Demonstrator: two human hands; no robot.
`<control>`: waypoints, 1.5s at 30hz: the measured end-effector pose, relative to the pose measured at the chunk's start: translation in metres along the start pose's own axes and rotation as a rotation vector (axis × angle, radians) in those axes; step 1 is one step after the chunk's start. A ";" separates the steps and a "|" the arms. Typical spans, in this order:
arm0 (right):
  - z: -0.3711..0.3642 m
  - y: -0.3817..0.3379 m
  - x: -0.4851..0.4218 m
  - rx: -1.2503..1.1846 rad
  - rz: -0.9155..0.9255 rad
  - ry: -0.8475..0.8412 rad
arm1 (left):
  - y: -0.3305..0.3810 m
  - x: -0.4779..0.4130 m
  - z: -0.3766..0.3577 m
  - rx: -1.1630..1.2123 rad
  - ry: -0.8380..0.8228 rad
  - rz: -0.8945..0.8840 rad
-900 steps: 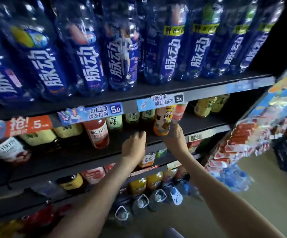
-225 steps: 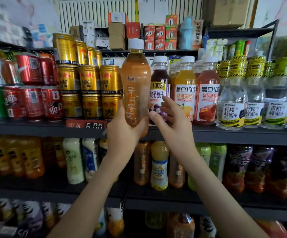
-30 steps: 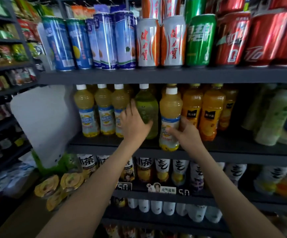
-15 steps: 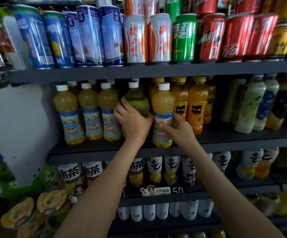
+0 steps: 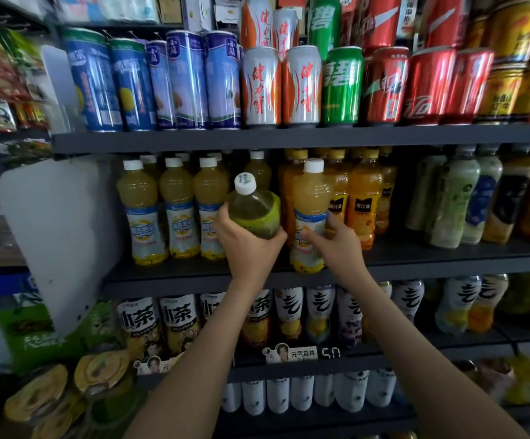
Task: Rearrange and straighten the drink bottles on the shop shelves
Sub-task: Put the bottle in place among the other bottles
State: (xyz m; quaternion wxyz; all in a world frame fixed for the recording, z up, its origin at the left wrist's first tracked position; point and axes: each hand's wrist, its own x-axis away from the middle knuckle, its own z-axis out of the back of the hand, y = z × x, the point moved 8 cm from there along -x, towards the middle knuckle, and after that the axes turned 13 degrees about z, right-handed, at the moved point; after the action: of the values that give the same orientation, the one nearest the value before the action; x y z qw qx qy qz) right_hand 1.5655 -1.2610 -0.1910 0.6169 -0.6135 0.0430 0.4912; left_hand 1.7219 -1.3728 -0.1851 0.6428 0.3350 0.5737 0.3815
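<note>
Left hand (image 5: 251, 248) is gripping green tea bottle (image 5: 255, 212), fingers curling round its lower body; bottle is tilting cap-forward in front of the middle shelf (image 5: 447, 263) row; right hand (image 5: 339, 242) is gripping yellow juice bottle (image 5: 311, 198), fingers wrapping its label; that bottle is standing upright at the shelf's front edge, orange juice bottles (image 5: 362, 201) just beside.

Dark shelves (image 5: 289, 139): cans (image 5: 260, 87) up top, juice bottles (image 5: 178, 210) mid, tea bottles (image 5: 174, 321) btm.
</note>
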 end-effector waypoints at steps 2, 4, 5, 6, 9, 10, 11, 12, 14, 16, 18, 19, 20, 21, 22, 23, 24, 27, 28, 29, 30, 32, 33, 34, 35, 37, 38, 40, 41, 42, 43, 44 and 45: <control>-0.004 -0.003 -0.002 0.041 0.003 -0.021 | -0.007 -0.002 0.013 0.082 -0.043 0.087; -0.008 -0.004 -0.002 0.075 -0.005 -0.028 | -0.014 -0.002 0.032 0.139 -0.053 0.122; -0.010 -0.003 -0.002 0.079 -0.018 -0.019 | -0.016 -0.001 0.043 0.156 -0.051 0.121; -0.013 -0.002 -0.003 0.085 -0.027 -0.008 | -0.017 -0.001 0.054 0.168 -0.048 0.121; -0.028 -0.001 -0.008 0.117 -0.037 -0.003 | -0.016 -0.005 0.083 0.210 -0.063 0.151; -0.035 0.000 -0.010 0.123 -0.040 -0.013 | -0.016 -0.007 0.089 0.214 -0.074 0.171; -0.043 -0.001 -0.012 0.124 -0.043 -0.023 | -0.016 -0.008 0.095 0.204 -0.086 0.192; -0.052 -0.002 -0.014 0.121 -0.043 -0.034 | -0.015 -0.009 0.100 0.187 -0.094 0.211; -0.068 -0.006 -0.017 0.116 -0.023 -0.059 | -0.014 -0.010 0.107 0.155 -0.108 0.236; -0.081 -0.006 -0.022 0.103 -0.025 -0.090 | -0.012 -0.011 0.112 0.119 -0.127 0.254; -0.089 -0.003 -0.028 0.106 -0.073 -0.125 | -0.010 -0.013 0.117 0.086 -0.135 0.275; -0.092 -0.001 -0.031 0.109 -0.096 -0.142 | -0.009 -0.015 0.118 0.074 -0.138 0.285; -0.094 0.001 -0.035 0.110 -0.111 -0.156 | -0.009 -0.017 0.118 0.058 -0.141 0.290; -0.096 0.002 -0.039 0.108 -0.120 -0.162 | -0.007 -0.018 0.119 0.034 -0.143 0.296; -0.097 0.003 -0.042 0.104 -0.129 -0.162 | -0.006 -0.019 0.119 0.009 -0.149 0.304; -0.099 0.003 -0.044 0.099 -0.140 -0.155 | -0.006 -0.018 0.119 -0.010 -0.156 0.312; -0.100 0.004 -0.045 0.096 -0.154 -0.146 | -0.007 -0.018 0.118 -0.018 -0.165 0.318; -0.106 0.006 -0.043 0.100 -0.206 -0.141 | -0.015 -0.015 0.120 -0.027 -0.181 0.345; -0.108 0.005 -0.039 0.101 -0.213 -0.136 | -0.018 -0.013 0.122 -0.032 -0.184 0.359; -0.107 0.002 -0.034 0.100 -0.205 -0.123 | -0.020 -0.011 0.124 -0.042 -0.192 0.376; -0.105 -0.004 -0.026 0.092 -0.185 -0.098 | -0.024 -0.009 0.125 -0.057 -0.203 0.389; -0.100 -0.022 -0.004 0.024 -0.126 -0.066 | -0.032 -0.005 0.127 -0.084 -0.228 0.415; -0.100 -0.031 0.010 -0.051 -0.116 -0.096 | -0.036 -0.003 0.127 -0.093 -0.239 0.429; -0.104 -0.037 0.024 -0.147 -0.124 -0.164 | -0.039 -0.001 0.127 -0.099 -0.247 0.445; -0.109 -0.043 0.040 -0.246 -0.147 -0.262 | -0.042 0.001 0.126 -0.101 -0.260 0.464; -0.118 -0.052 0.071 -0.373 -0.207 -0.473 | -0.047 0.008 0.119 -0.101 -0.302 0.506; -0.121 -0.055 0.084 -0.370 -0.228 -0.559 | -0.048 0.012 0.115 -0.095 -0.329 0.527; -0.123 -0.053 0.101 -0.294 -0.269 -0.628 | -0.050 0.022 0.103 -0.068 -0.395 0.575; -0.120 -0.050 0.106 -0.260 -0.299 -0.602 | -0.050 0.028 0.097 -0.045 -0.438 0.596; -0.115 -0.045 0.110 -0.245 -0.335 -0.552 | -0.049 0.032 0.091 -0.020 -0.485 0.612; -0.110 -0.039 0.114 -0.267 -0.376 -0.498 | -0.047 0.036 0.085 0.003 -0.537 0.624; -0.103 -0.032 0.119 -0.320 -0.427 -0.443 | -0.044 0.039 0.080 0.016 -0.594 0.632; -0.094 -0.026 0.124 -0.390 -0.484 -0.388 | -0.042 0.043 0.076 0.018 -0.655 0.638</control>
State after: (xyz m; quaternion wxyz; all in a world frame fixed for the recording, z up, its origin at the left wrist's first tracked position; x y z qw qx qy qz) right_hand 1.6980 -1.2618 -0.2771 0.5834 -0.6075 -0.3156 0.4370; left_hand 1.8044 -1.3552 -0.2336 0.6376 0.6037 0.2115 0.4292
